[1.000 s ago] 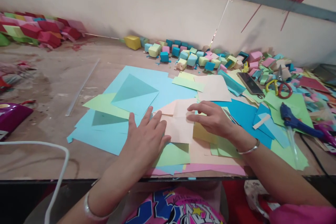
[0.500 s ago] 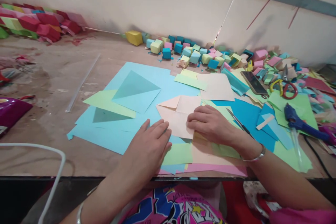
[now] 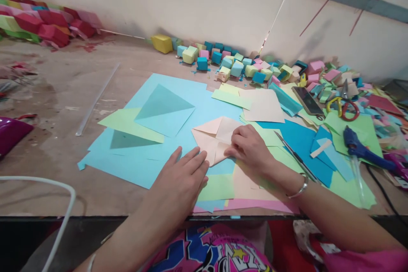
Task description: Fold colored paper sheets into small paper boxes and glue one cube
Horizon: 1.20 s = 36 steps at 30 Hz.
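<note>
Peach paper [image 3: 214,136] lay mid-counter [image 3: 60,106] on blue sheets [image 3: 178,106], newly folded smaller than half a second before, so the folding was advancing. Left hand [image 3: 181,178] rested flat, fingers spread, just beside it; right hand [image 3: 247,146] pinched its right edge. Its pointed corner faced left, long axis left-right.

Left hand [image 3: 181,178] lies flat, fingers spread, on the light blue sheets [image 3: 143,153] w/ fingertips touching the peach paper [image 3: 215,136]. Right hand [image 3: 247,146] presses down on that part-folded paper's right corner. Far side: row of small paper cubes [image 3: 229,66]. Right: scissors [image 3: 342,106], phone [image 3: 308,100], blue glue gun [image 3: 361,148].
</note>
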Motion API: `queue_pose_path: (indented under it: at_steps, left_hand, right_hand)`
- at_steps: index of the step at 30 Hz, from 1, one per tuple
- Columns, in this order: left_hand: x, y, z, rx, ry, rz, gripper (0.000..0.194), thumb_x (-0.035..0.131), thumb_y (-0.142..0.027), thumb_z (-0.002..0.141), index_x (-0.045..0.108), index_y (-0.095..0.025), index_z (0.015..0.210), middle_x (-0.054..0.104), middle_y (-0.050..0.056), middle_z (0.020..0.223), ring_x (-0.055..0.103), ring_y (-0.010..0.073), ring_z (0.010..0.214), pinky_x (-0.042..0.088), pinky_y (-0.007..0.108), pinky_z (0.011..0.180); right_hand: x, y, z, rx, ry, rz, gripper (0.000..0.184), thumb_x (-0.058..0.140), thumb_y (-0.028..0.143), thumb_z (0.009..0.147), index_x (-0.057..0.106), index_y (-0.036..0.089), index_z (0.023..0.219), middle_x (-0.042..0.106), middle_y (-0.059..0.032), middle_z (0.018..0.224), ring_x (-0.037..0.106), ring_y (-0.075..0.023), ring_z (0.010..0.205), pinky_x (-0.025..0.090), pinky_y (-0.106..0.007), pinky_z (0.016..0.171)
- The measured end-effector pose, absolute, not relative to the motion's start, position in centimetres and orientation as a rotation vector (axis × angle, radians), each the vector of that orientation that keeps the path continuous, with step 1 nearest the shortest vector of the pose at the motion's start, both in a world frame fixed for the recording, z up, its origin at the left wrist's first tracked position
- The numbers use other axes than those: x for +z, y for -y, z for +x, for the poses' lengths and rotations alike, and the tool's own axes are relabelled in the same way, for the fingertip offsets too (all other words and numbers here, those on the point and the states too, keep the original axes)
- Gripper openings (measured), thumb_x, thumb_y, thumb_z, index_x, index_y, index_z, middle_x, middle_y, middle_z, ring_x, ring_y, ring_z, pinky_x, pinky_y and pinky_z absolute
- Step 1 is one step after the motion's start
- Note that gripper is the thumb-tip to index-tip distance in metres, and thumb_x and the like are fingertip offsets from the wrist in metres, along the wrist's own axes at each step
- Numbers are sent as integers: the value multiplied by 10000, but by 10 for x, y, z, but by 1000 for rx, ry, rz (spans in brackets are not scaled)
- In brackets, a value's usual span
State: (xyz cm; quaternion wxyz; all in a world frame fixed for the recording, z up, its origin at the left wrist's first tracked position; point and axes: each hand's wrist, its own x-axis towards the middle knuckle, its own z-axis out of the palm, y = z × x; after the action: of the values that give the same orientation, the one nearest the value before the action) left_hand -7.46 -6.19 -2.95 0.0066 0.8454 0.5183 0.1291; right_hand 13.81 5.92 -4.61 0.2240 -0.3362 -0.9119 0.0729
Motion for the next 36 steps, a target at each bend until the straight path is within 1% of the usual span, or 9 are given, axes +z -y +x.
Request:
queue_pose_path:
  at_steps: [3, 11, 17, 20, 23, 27, 32, 36]
  left_hand:
    - [-32, 63, -76, 381, -1620, 2643, 328, 369, -172, 984, 655, -154, 1144, 638, 103, 1303, 528, 277, 1262, 349, 519, 1040]
    - [-31, 63, -76, 310, -1628, 2673, 332, 383, -153, 964, 644, -179, 1167, 633, 90, 1312, 500, 260, 1286, 285, 498, 1082]
    - [-33, 62, -75, 334, -1631, 2694, 341, 379, -153, 957, 660, -172, 1150, 645, 101, 1292, 520, 255, 1256, 286, 475, 1071]
    - [-33, 62, -76, 350, -1619, 2689, 347, 367, -172, 966, 653, -175, 1162, 636, 101, 1306, 514, 257, 1264, 278, 478, 1074]
    - [-29, 60, -79, 339, -1588, 2666, 348, 365, -175, 964, 655, -178, 1155, 639, 98, 1300, 518, 257, 1262, 295, 480, 1072]
    - [-23, 57, -84, 356, -1529, 2630, 324, 399, -169, 945, 685, -202, 1094, 666, 84, 1252, 543, 246, 1236, 327, 463, 1078]
    - [-20, 54, -85, 365, -1507, 2612, 339, 385, -176, 951, 684, -213, 1108, 661, 81, 1257, 547, 250, 1234, 350, 470, 1067]
    - [-17, 50, -81, 366, -1495, 2621, 320, 378, -171, 954, 692, -192, 1012, 692, 96, 1144, 581, 243, 1159, 387, 464, 1025]
  right_hand:
    - [-49, -59, 136, 159, 2519, -969, 392, 644, 465, 857, 584, 169, 607, 583, -74, 779, 429, -178, 735, 353, -323, 669]
    - [-55, -57, 133, 58, 2526, -1042, 376, 619, 448, 882, 579, 177, 625, 559, -63, 792, 416, -181, 745, 287, -328, 619]
    - [-50, -55, 130, 65, 2536, -1118, 323, 630, 352, 877, 578, 179, 610, 558, -63, 795, 404, -177, 734, 265, -329, 618]
    - [-47, -53, 129, 106, 2544, -1165, 308, 631, 345, 878, 583, 179, 623, 561, -59, 814, 419, -180, 763, 259, -325, 623]
    - [-47, -52, 128, 132, 2540, -1198, 316, 640, 380, 874, 589, 180, 635, 567, -61, 832, 428, -188, 789, 257, -326, 629]
    - [-47, -52, 127, 148, 2533, -1233, 327, 621, 392, 885, 590, 182, 637, 570, -62, 840, 413, -185, 773, 250, -329, 629]
    - [-47, -56, 127, 164, 2555, -1246, 341, 641, 415, 868, 594, 182, 625, 578, -57, 831, 403, -181, 751, 245, -323, 623]
    - [-48, -59, 127, 139, 2556, -1213, 361, 672, 447, 840, 605, 182, 604, 580, -65, 811, 400, -181, 732, 246, -324, 612]
